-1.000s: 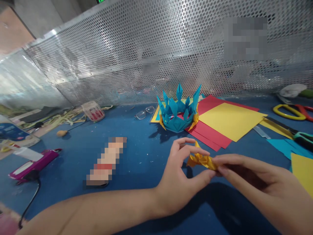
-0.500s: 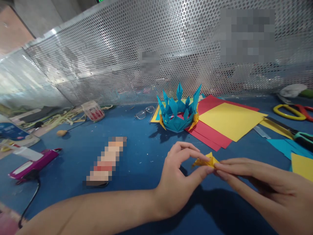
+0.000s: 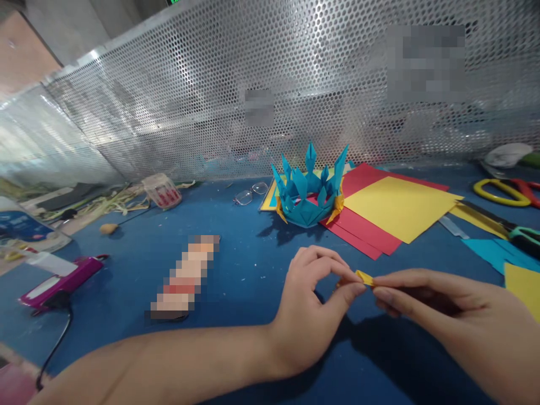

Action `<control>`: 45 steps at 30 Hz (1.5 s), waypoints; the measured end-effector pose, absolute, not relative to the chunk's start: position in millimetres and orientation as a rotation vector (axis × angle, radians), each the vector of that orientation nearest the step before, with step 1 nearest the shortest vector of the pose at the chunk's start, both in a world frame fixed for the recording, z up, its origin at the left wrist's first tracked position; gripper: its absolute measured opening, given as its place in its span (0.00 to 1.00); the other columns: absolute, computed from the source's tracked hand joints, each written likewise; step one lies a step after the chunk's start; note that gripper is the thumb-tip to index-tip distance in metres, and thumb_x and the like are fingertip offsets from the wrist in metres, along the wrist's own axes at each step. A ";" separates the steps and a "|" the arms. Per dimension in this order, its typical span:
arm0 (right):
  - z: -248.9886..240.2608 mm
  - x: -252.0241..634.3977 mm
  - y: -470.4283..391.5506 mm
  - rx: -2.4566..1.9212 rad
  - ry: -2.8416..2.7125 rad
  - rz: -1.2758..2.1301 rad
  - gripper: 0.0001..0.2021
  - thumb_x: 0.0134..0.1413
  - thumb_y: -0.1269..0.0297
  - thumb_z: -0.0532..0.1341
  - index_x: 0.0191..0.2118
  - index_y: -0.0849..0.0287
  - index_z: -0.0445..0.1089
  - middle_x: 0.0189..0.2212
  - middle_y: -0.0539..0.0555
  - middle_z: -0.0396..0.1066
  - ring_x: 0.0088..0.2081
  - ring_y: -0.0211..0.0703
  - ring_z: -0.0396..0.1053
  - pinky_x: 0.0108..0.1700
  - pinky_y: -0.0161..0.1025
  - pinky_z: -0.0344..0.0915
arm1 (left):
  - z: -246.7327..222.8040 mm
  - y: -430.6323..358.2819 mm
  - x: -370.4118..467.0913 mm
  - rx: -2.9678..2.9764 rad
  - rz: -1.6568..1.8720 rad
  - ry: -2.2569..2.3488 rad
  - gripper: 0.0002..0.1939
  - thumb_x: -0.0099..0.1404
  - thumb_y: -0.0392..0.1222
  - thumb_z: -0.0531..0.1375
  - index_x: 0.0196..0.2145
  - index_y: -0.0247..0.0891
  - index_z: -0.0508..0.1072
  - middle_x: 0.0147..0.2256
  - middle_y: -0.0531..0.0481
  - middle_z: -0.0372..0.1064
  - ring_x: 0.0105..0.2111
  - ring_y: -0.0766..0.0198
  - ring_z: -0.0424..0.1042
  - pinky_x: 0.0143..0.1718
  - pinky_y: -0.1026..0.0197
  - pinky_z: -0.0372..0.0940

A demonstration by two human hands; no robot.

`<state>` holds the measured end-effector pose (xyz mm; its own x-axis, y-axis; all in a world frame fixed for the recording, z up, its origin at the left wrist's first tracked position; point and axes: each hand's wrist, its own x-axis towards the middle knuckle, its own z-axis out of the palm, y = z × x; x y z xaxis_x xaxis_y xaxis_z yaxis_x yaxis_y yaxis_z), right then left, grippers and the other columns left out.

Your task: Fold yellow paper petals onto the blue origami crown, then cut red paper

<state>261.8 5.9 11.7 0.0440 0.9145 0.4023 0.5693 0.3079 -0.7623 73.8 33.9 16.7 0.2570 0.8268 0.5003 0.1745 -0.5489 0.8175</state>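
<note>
Between my two hands is a small piece of folded yellow paper (image 3: 365, 278). My left hand (image 3: 314, 306) pinches its left side between thumb and fingers, which cover part of it. My right hand (image 3: 442, 315) grips the right end with thumb and index finger. Both hands are held over the blue table (image 3: 236, 304), in front of a blue folded-paper crown (image 3: 306, 211) that stands upright with yellow folded pieces at its sides.
Red sheets (image 3: 365, 239) and a yellow sheet (image 3: 405, 208) lie right of the crown. Scissors (image 3: 502, 192) are at far right. Eyeglasses (image 3: 251, 193), a plastic tub (image 3: 161, 191), a blurred-out flat object (image 3: 185, 278) and a purple glue gun (image 3: 63, 284) sit leftward. A perforated metal panel (image 3: 202, 101) closes the back.
The yellow piece now looks flatter and narrower between my fingertips, with less of it showing. My right fingers have shifted slightly on its end. The crown and sheets stay in place.
</note>
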 end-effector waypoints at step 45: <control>-3.6 253.9 -13.6 -1.385 -1.538 0.200 0.14 0.53 0.46 0.64 0.39 0.49 0.73 0.30 0.48 0.78 0.31 0.44 0.78 0.31 0.32 0.75 | 18.6 30.2 70.8 2.111 1.418 0.732 0.08 0.61 0.29 0.65 0.31 0.41 0.78 0.38 0.54 0.80 0.39 0.64 0.77 0.48 0.57 0.61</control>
